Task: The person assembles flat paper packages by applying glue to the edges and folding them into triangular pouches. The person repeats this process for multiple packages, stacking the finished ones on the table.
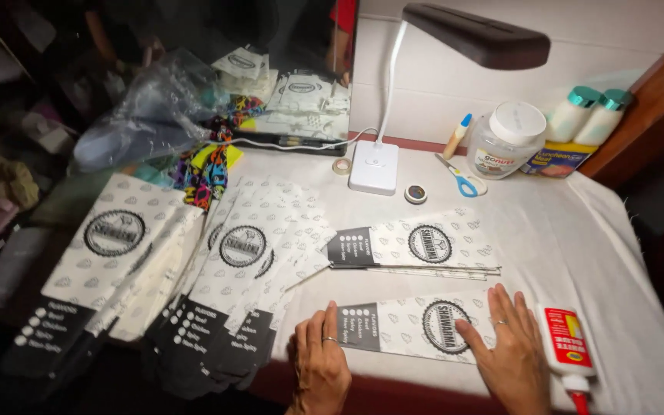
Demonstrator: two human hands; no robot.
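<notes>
A flat white paper sleeve (405,327) with a round black logo and a dark end lies near the table's front edge. My left hand (319,365) rests flat by its dark left end, fingers together, a ring on one finger. My right hand (507,346) presses flat on its right part, fingers spread, also ringed. A second sleeve of the same kind (416,244) lies just behind it. A white glue bottle (568,350) with a red label and red tip lies right of my right hand.
Stacks of printed sleeves (194,269) fan out at the left. At the back stand a white desk lamp (374,165), blue scissors (461,178), a clear jar with a white lid (506,138), two tape rolls and two white bottles (589,111). A white cloth (616,277) covers the table.
</notes>
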